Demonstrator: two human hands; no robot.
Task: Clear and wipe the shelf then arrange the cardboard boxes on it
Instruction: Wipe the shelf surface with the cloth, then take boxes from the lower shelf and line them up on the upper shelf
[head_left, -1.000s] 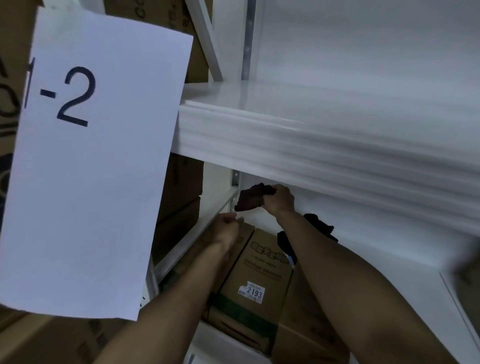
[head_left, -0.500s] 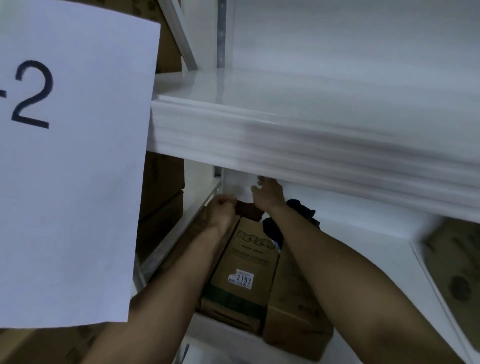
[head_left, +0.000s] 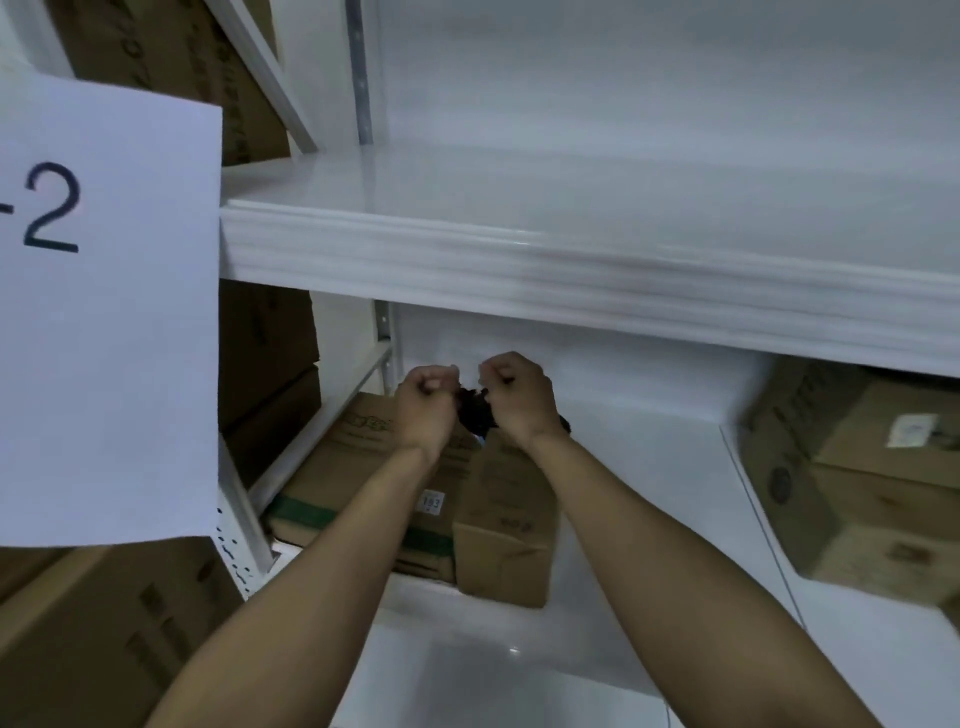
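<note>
Every box you can see is closed, so what they hold cannot be told. Under the top shelf (head_left: 571, 270), toward its left end, two boxes stand side by side and touching on the lower shelf (head_left: 649, 467). One is the banded box (head_left: 353, 483), with a green strip across its near end and a small white sticker. The other is the plain box (head_left: 506, 519), on its right. Under the top shelf's right end sits the labelled box (head_left: 852, 483), well apart from that pair. The side boxes (head_left: 265, 343) are stacked past the top shelf's left end, partly behind the sign (head_left: 104, 312) marked "-2", which hangs in front of that end. Both your hands are just under the top shelf's front edge, above the far ends of the pair. Your left hand (head_left: 423, 402) is curled into a fist, knuckles up, and your right hand (head_left: 514, 397) is curled the same way close beside it. The dark cloth (head_left: 474, 413) is bunched between them, gripped in your right hand and touching your left. Whether your left fingers actually pinch it cannot be told, since they fold under out of sight. A little more of the cloth shows past your right wrist.
</note>
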